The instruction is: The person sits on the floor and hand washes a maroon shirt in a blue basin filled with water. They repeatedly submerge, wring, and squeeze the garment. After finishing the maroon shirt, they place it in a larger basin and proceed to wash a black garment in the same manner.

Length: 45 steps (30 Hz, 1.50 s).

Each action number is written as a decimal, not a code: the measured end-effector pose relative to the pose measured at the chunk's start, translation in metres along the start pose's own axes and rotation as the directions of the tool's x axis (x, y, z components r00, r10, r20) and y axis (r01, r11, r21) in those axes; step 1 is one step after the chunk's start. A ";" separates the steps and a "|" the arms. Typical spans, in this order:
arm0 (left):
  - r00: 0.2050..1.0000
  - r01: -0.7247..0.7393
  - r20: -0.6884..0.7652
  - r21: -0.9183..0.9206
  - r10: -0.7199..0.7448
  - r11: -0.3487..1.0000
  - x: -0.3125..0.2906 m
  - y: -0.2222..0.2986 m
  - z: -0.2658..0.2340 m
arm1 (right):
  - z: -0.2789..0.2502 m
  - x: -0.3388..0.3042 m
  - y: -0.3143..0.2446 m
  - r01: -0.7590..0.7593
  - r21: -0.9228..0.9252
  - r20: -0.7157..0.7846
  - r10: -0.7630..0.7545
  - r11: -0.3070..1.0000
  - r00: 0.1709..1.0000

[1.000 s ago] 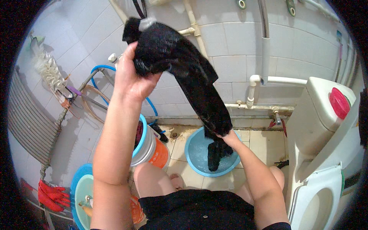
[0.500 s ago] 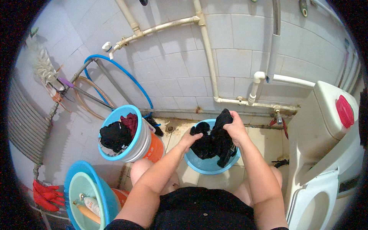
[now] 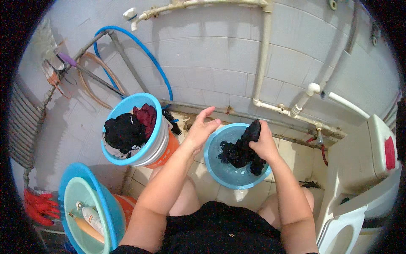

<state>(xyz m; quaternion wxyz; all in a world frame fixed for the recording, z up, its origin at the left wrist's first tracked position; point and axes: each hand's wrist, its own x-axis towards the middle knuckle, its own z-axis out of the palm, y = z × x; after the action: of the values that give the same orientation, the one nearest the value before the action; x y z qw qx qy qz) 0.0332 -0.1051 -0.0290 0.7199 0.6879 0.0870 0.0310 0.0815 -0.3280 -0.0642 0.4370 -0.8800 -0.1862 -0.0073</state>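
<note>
A wet black garment (image 3: pixel 237 153) hangs into a blue basin (image 3: pixel 215 173) of water on the floor in front of me. Its upper end is gripped by my right hand (image 3: pixel 265 143) over the basin's right side, while the lower part lies in the water. My left hand (image 3: pixel 200 130) is free, fingers apart, just left of the basin's rim and touching nothing. To the left stands a white and orange bucket (image 3: pixel 165 148) with a blue rim. Black clothing (image 3: pixel 124 132) and a dark red cloth (image 3: pixel 145 116) are heaped in it.
At lower left, a green basin (image 3: pixel 72 207) holding a bottle sits inside a larger blue tub (image 3: pixel 91 174). Red gloves (image 3: pixel 41 206) hang beside them. A toilet (image 3: pixel 353 156) stands on the right. Pipes (image 3: pixel 262 55) and a blue hose (image 3: pixel 148 53) run along the tiled wall.
My left hand has let go of the black garment and moved up and left of the basin. The garment has sunk lower into the water, still in my right hand. The view has shifted.
</note>
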 end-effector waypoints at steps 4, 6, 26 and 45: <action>0.998 0.041 -0.023 -0.318 -0.051 0.947 0.002 0.003 -0.022 | 0.041 -0.005 0.045 0.147 -0.267 0.088 -0.128 0.952 0.988; 1.000 -0.005 -0.019 -0.252 0.000 0.968 0.001 0.016 -0.019 | 0.058 -0.004 0.076 0.201 -0.278 0.209 -0.145 0.939 0.967; 0.972 0.079 -0.138 -0.568 -0.190 0.819 0.011 0.027 -0.075 | 0.244 -0.053 0.276 0.047 -0.567 0.562 0.344 0.823 0.752; 0.987 -0.148 -0.112 -0.372 0.114 0.916 0.005 0.025 -0.056 | 0.008 0.036 0.030 0.072 -0.242 0.527 0.068 0.968 0.847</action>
<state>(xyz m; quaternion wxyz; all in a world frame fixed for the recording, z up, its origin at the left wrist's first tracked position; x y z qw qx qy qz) 0.0309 -0.0478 -0.0069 0.8310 0.5381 0.0646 0.1255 0.1236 -0.3268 -0.0861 0.2527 -0.8957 -0.2981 0.2120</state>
